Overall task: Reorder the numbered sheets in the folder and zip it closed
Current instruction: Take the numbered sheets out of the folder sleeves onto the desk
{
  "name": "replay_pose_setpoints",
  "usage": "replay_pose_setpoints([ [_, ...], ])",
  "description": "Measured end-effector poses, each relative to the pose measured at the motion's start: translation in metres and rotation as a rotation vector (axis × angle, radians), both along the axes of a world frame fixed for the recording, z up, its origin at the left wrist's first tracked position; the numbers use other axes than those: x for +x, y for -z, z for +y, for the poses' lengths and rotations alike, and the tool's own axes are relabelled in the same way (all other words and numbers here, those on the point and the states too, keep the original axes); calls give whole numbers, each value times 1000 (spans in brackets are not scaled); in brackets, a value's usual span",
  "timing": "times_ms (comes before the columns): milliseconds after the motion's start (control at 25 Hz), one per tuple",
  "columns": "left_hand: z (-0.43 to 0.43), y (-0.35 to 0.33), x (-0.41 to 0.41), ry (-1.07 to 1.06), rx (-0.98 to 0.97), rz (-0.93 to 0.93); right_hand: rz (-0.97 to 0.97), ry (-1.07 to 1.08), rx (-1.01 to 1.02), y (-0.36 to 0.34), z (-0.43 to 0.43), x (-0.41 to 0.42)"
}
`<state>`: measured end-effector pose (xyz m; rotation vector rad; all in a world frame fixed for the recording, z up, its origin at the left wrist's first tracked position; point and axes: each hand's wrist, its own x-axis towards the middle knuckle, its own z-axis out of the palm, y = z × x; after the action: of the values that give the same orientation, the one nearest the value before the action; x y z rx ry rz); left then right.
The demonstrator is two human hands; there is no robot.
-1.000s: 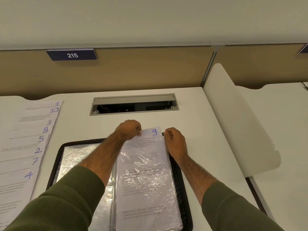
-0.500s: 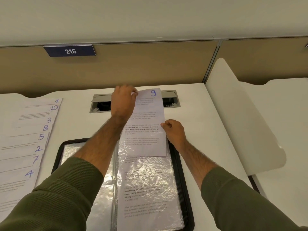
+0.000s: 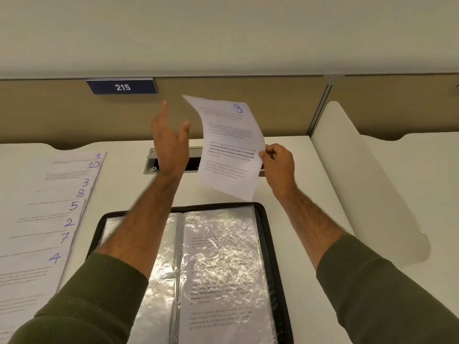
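Sheet 9 [image 3: 231,147] is fully out of its sleeve now, in the air at 12 o'clock of the open folder [image 3: 269,249], pinched by the right hand [image 3: 278,165]; left hand [image 3: 171,142] just let go, fingers spread. Probably joins the pile [image 3: 37,244] at 9 o'clock.

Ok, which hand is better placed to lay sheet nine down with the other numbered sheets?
Probably left: the left hand is open beside sheet 9 and nearer the laid-out sheets; the right hand pinches its right edge.

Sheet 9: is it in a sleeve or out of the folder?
Out. The right hand pinches sheet 9 in the air above the open folder.
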<state>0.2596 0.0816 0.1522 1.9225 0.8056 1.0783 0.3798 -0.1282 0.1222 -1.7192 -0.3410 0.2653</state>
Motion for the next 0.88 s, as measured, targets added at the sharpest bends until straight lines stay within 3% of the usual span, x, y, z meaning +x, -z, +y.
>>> replay_pose_setpoints([
  [120,0,31,-27,93,-355,151,54,-19,29,-10,-11,-17],
  [240,-8,59,-65,143,-446,242,150,-72,34,-3,-19,-49],
  [360,-24,63,-114,89,-578,182,234,-171,8,15,-21,-92],
  [600,-20,60,-235,-61,-548,266,341,-374,-111,47,-4,-179],
  [880,7,67,-377,-304,-543,317,331,-588,-190,56,50,-291],
])
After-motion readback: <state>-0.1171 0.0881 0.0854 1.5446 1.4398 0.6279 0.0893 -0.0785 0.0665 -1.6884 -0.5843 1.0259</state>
